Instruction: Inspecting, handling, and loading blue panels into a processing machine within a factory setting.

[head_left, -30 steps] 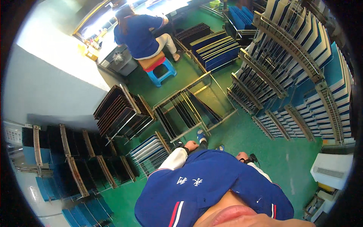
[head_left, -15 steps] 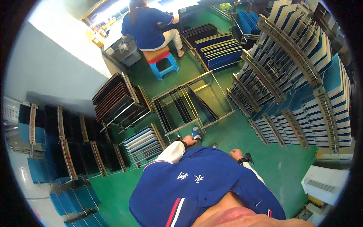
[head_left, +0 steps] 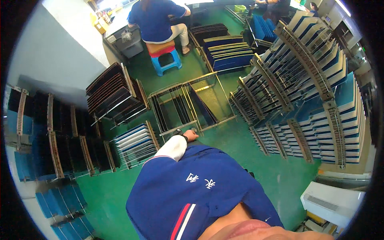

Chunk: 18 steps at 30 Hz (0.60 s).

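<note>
My left hand (head_left: 191,135) hangs in front of my body, just short of the wire-frame rack (head_left: 196,130). Its fingers look loosely curled, and I see nothing in them. A dark band (head_left: 180,135) circles that wrist, below a white sleeve. Dark upright panels (head_left: 160,114) stand in the rack ahead of this hand. My right hand is hidden behind my blue shirt (head_left: 216,180).
Tall racks of blue-and-white panels (head_left: 304,132) line the right side. Racks with dark panels (head_left: 116,92) and white panels (head_left: 136,142) stand left. Ahead, a person (head_left: 154,24) sits on a blue stool (head_left: 166,62). A white box-like unit (head_left: 332,200) stands lower right.
My left hand has swung forward toward the rack. My right hand has gone out of sight behind my body. The racks have shifted left in the view.
</note>
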Available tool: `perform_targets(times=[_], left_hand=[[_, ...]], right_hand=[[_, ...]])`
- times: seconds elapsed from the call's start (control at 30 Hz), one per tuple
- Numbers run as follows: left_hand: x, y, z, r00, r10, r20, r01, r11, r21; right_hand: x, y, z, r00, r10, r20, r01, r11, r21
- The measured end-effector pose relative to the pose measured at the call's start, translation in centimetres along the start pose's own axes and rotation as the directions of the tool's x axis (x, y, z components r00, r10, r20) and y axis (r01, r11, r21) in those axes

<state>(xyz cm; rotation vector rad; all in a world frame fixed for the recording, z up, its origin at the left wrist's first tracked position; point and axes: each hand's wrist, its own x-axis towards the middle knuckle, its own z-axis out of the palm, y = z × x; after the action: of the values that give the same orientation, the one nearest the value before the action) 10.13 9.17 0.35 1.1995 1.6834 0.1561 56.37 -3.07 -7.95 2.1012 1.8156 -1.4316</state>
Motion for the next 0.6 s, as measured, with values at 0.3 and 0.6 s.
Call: perform_targets(times=[0.3, 0.6], left_hand=[[3.6, -0.8, -2.0, 0.994, 0.105, 0.009, -0.105, 0.992, 0.073], [3.6, -2.7, -5.9, 0.999, 0.032, -0.024, -0.034, 0.995, -0.09]], right_hand=[[3.1, -4.3, 0.3, 0.998, 0.009, -0.069, -0.01, 1.0, -0.017], [9.2, -1.9, 1.8, 0.995, -0.045, -0.085, 0.036, 0.995, -0.098]])
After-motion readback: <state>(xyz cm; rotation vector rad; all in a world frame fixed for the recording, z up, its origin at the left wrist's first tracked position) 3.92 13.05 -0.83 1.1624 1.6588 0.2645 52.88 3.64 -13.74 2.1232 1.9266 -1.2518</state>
